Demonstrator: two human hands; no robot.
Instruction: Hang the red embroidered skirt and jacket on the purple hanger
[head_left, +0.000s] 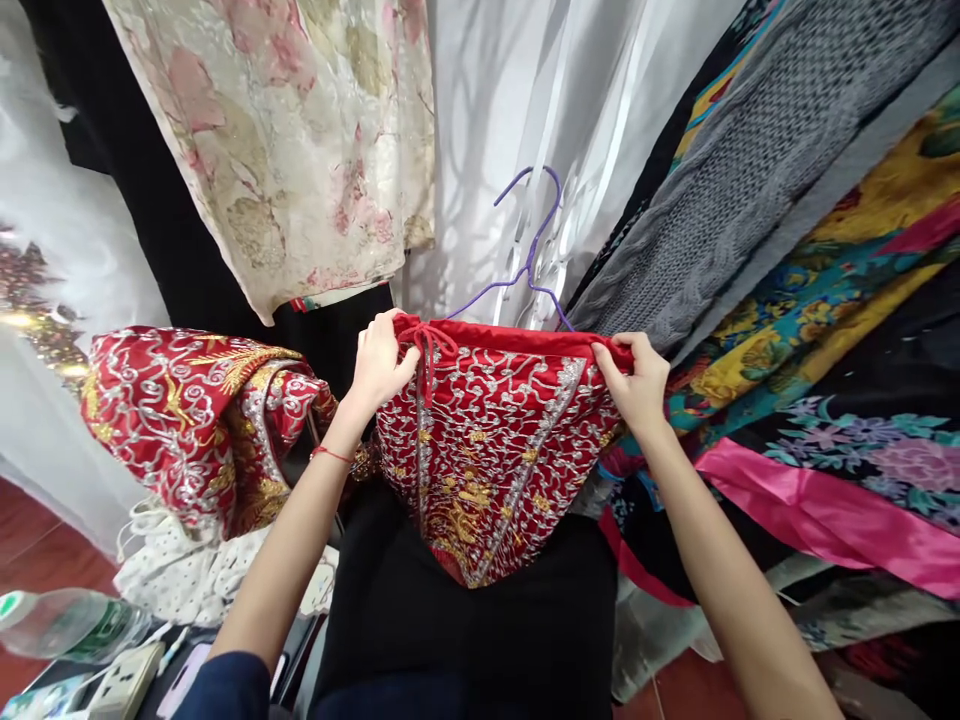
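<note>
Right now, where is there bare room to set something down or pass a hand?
Black cloth shows bare between the forearms, below the red embroidered garment. Red floor shows above the bottle. A hand might pass before the white curtain, between floral cloth and grey knit, above the purple hanger. Crowded: around the power strip, lower left, and the hanging clothes at right.

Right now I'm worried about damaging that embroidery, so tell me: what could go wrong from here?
The left hand and right hand pinch the top edge of the red embroidered garment, not visibly the purple hanger, so the hanger might slip. Its wire could also snag the fabric; how far it reaches behind the edge is hidden. The tied red cord might loosen if tugged.
</note>
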